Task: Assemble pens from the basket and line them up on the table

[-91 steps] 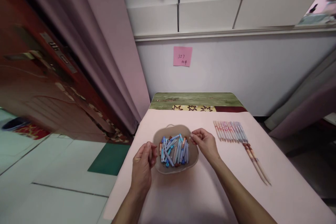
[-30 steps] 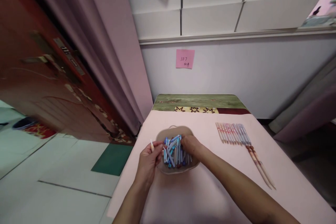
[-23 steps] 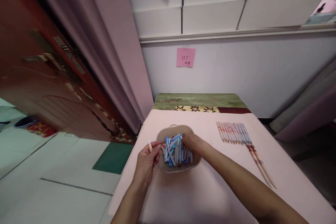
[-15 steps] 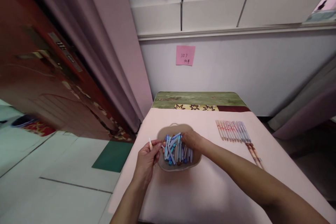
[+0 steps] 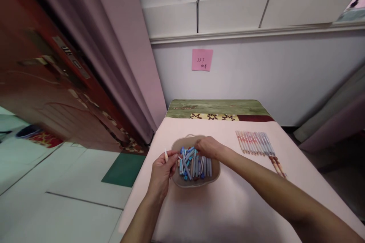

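Note:
A beige plastic basket (image 5: pixel 196 186) stands on the table, holding a jumble of blue, grey and purple pen parts (image 5: pixel 188 163). At its left edge my left hand (image 5: pixel 162 169) is closed around a slim pen piece (image 5: pixel 166 155), whose pale, pointed end sticks up past the thumb. My right hand (image 5: pixel 209 147) reaches over the basket's back right side with fingers bent together above the parts; what they hold, if anything, is hidden. To the right lies a neat row of pens (image 5: pixel 255 143), pink through grey-blue, with two brown-capped pens (image 5: pixel 278 166) just below it.
A pale pink cover lies over the table (image 5: pixel 228 212), leaving a green patterned strip (image 5: pixel 213 105) bare at the back. On the wall behind is a pink note (image 5: pixel 202 60). A red door (image 5: pixel 37 68) and a purple curtain (image 5: pixel 128 45) are at the left.
My right hand has lifted slightly and shifted within the basket's back area, uncovering more grey parts at the right. My left hand keeps its pen piece in nearly the same place.

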{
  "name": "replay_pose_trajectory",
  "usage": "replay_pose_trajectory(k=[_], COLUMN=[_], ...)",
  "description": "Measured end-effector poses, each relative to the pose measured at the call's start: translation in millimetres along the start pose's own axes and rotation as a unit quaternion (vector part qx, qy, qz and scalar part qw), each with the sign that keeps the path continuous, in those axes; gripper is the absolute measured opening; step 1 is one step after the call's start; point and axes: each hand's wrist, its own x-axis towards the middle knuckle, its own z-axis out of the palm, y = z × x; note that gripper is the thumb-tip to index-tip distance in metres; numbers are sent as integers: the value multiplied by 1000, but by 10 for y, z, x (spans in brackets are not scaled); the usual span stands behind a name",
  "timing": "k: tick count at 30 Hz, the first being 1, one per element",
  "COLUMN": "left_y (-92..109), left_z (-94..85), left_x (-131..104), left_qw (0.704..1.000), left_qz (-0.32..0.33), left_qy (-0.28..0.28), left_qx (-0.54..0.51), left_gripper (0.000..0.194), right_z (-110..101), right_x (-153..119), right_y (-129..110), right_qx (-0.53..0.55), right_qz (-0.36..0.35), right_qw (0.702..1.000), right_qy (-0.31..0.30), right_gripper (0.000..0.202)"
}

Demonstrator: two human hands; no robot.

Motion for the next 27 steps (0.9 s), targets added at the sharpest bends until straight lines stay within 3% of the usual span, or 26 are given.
replay_pose_trajectory(k=[2,4,7,9,11,17,27], left_y=[20,44,74,77,57,-39,26], left_z=[51,108,193,240,273,292,314], left_x=[6,10,7,-2,-14,-41,-94], left_qw=[1000,999,998,998,998,998,995], left_qz=[12,28,54,61,59,51,68], left_qy=[8,15,12,4,0,-2,-14], left_qx=[-6,-13,-13,-3,7,38,67], left_gripper=[37,36,32,30,30,31,29], right_z=[-43,7,162,228,244,244,148], right_x=[-156,-318,-503,-565,-584,-579,-642], right_y=[-82,-226,-461,-565,-606,-601,-681], right_qx=[42,254,519,619,663,699,730], right_qz=[-5,16,81,109,121,118,129], right_qw=[999,963,843,769,729,697,662], right_qy=[25,85,116,118,118,109,108], right_gripper=[18,23,27,30,32,33,37])
